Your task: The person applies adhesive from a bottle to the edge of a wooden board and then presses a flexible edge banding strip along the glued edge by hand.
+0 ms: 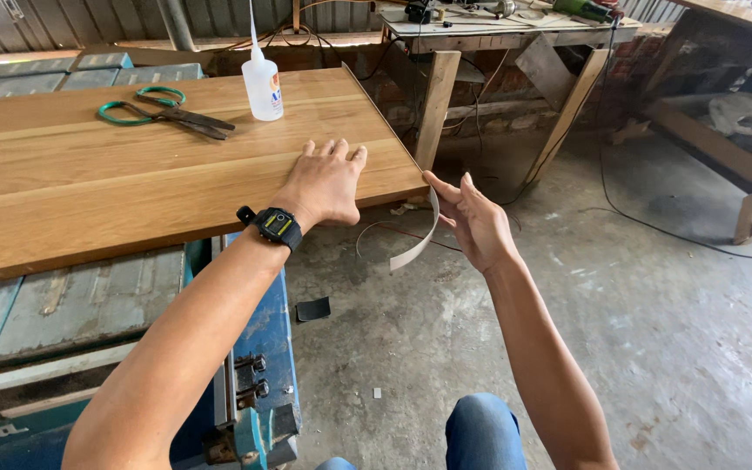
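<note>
My left hand [328,181] lies flat, fingers spread, on the near right corner of a long wooden board [89,183]. A black watch sits on that wrist. My right hand [472,218] is just off the board's right end, fingers extended, touching a thin pale edge-banding strip [419,244] that curls down from the board's end edge. On the board farther back lie green-handled scissors [163,111] and a white glue bottle [263,83] with a long nozzle, standing upright.
The board rests on a blue-green table saw [89,296]. A wooden workbench [498,35] with tools stands behind, cables trail over the concrete floor [654,287], and a small black piece [312,308] lies on it. My blue-jeaned knee [480,431] shows below.
</note>
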